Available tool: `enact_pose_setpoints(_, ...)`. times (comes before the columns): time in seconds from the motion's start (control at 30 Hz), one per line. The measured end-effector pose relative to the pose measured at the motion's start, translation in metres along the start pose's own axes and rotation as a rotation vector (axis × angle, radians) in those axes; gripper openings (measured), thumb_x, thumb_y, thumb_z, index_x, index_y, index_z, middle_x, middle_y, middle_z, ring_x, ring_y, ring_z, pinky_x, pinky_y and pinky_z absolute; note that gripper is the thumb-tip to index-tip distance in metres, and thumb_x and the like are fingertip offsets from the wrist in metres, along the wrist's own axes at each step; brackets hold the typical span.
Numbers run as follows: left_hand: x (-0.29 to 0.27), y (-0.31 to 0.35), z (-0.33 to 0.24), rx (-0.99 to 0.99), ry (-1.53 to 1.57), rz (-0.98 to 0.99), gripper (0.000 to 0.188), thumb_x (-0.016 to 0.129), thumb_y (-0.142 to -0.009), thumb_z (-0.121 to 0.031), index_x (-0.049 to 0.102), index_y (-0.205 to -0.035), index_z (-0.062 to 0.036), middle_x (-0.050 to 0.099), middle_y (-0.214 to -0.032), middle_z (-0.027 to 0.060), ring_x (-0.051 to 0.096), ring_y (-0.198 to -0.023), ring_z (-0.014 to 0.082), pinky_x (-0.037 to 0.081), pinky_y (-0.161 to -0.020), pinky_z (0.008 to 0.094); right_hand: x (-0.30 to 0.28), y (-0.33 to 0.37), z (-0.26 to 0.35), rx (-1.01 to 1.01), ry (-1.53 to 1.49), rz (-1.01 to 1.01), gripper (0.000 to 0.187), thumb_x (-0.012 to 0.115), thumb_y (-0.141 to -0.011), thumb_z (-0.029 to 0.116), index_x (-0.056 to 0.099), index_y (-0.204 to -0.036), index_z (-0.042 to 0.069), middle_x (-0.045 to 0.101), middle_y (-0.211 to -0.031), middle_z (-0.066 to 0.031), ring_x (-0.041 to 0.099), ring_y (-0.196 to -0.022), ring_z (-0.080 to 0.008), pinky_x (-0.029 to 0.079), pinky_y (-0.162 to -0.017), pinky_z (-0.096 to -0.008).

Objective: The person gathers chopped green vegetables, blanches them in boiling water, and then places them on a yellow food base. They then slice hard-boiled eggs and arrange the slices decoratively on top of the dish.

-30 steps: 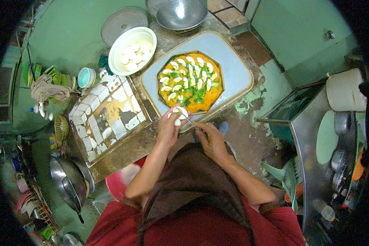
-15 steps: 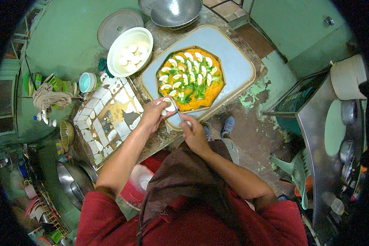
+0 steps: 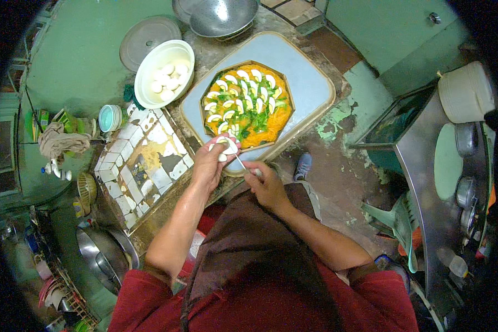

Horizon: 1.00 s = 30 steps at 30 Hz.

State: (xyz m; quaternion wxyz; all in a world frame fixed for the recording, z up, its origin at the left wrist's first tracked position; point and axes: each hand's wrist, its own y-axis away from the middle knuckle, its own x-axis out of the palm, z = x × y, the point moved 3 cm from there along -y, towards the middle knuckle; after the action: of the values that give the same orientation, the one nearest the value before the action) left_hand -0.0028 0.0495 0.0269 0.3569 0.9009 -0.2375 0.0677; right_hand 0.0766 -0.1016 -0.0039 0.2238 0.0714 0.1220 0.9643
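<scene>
Pieces of peeled boiled egg point(image 3: 231, 146) rest in my left hand point(image 3: 207, 166), whose fingers curl around them over the near edge of an octagonal tray. My right hand point(image 3: 268, 187) grips a small knife point(image 3: 241, 164) by its pale handle, its thin blade angled up toward the egg. Whether the blade touches the egg, I cannot tell. Beyond both hands, the octagonal tray point(image 3: 292, 108) holds orange noodles point(image 3: 271, 130) with chopped greens point(image 3: 253, 120) and several egg wedges point(image 3: 239, 106) on top. To its left, a white bowl point(image 3: 141, 83) contains several whole peeled eggs point(image 3: 170, 76).
Under the octagonal tray lies a large pale-blue board point(image 3: 310, 83) on the worn counter. A metal colander point(image 3: 224, 16) and a round grey lid point(image 3: 149, 45) stand behind. Broken white tiles point(image 3: 133, 166) cover the sink area at left; a steel counter point(image 3: 418, 182) stands right.
My right hand has drawn back a little, and the knife blade sits lower against the egg than before. The egg stays in my left hand. The whole view has shifted slightly.
</scene>
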Motion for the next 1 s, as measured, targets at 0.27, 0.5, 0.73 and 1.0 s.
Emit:
enact_pose_setpoints(0.27, 0.007, -0.012, 0.001, -0.054, -0.046, 0.002, 0.035, 0.052, -0.091, 0.000, 0.049, -0.124, 0.0098, 0.058, -0.115, 0.0184, 0.064, -0.098, 0.0255, 0.057, -0.089, 0.0377, -0.010, -0.010, -0.013, 0.122, -0.128, -0.097, 0.035, 0.053, -0.096, 0.019, 0.051, -0.127, 0.003, 0.059, -0.082, -0.0028, 0.053, -0.058, -0.0091, 0.043, -0.051, -0.0226)
enact_pose_setpoints(0.5, 0.010, -0.007, 0.005, -0.003, -0.067, -0.039, 0.036, 0.051, -0.093, -0.002, 0.046, -0.127, 0.0068, 0.059, -0.116, 0.0171, 0.063, -0.103, 0.0255, 0.056, -0.089, 0.0364, -0.018, -0.001, 0.017, 0.304, -0.240, 0.093, 0.034, 0.054, -0.096, 0.019, 0.051, -0.125, 0.002, 0.063, -0.089, -0.0068, 0.054, -0.056, -0.0090, 0.044, -0.048, -0.0234)
enact_pose_setpoints(0.73, 0.025, 0.006, 0.019, -0.006, 0.173, 0.022, 0.038, 0.049, -0.092, -0.001, 0.041, -0.128, 0.0092, 0.059, -0.116, 0.0211, 0.062, -0.108, 0.0340, 0.052, -0.097, 0.0398, -0.047, 0.007, 0.020, -0.142, 0.202, -0.098, 0.029, 0.062, -0.091, 0.021, 0.060, -0.116, 0.008, 0.065, -0.090, -0.0085, 0.058, -0.067, -0.0164, 0.049, -0.062, -0.0317)
enact_pose_setpoints(1.0, 0.007, 0.022, 0.004, 0.108, 0.197, -0.006, 0.043, 0.052, -0.092, -0.006, 0.041, -0.130, 0.0089, 0.057, -0.121, 0.0224, 0.059, -0.112, 0.0353, 0.047, -0.104, 0.0426, -0.091, -0.063, 0.059, -0.332, 0.765, -0.133, 0.019, 0.067, -0.084, 0.020, 0.065, -0.095, 0.005, 0.065, -0.087, -0.0137, 0.064, -0.076, -0.0310, 0.050, -0.067, -0.0398)
